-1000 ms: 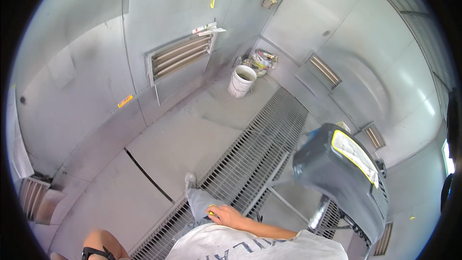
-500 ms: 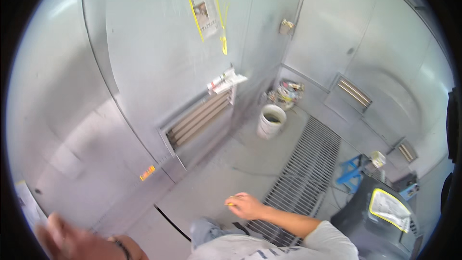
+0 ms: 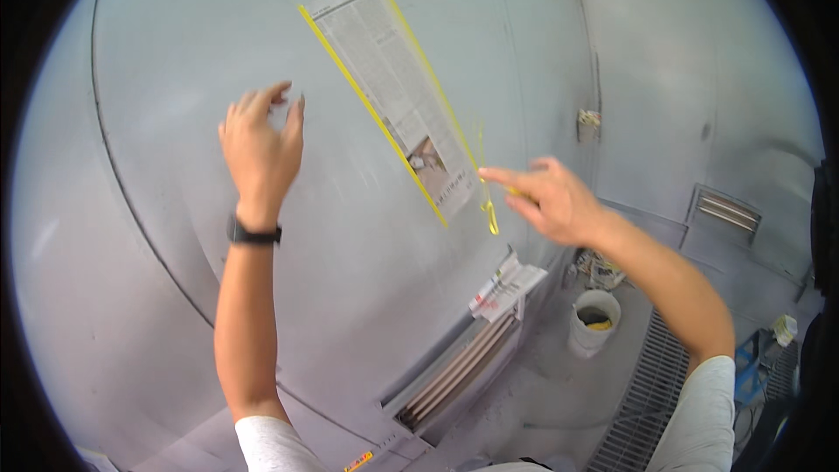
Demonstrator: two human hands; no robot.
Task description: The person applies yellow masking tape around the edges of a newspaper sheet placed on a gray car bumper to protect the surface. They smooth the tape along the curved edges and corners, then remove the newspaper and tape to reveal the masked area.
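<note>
1. Overhead, we raise both hands toward a grey booth wall [image 3: 175, 52]. A strip of newspaper [image 3: 398, 92] is taped to it, slanting down to the right, with yellow tape [image 3: 371, 114] along both of its long edges.

2. Our left hand [image 3: 260, 150] is spread open, its 5 fingers [image 3: 288, 118] loosely curled and gripping nothing. The fingertips sit at or just off the wall; we cannot tell which. The newspaper lies well to the right of these fingers, apart from them.

3. Our right hand [image 3: 552, 201] reaches left with the index finger and thumb extended and drawn close together. They seem to pinch a loose yellow tape end [image 3: 491, 210] that hangs off the strip's lower right corner, though the actual contact is too small for us to confirm. The newspaper's lower end lies just left of and above these fingertips.

4. Below the right fingers, more newspaper [image 3: 505, 284] covers the top of a wall vent [image 3: 454, 367].

5. Further down, under the right forearm, a white bucket [image 3: 594, 323] stands on the floor beside a floor grate [image 3: 647, 402].
</note>
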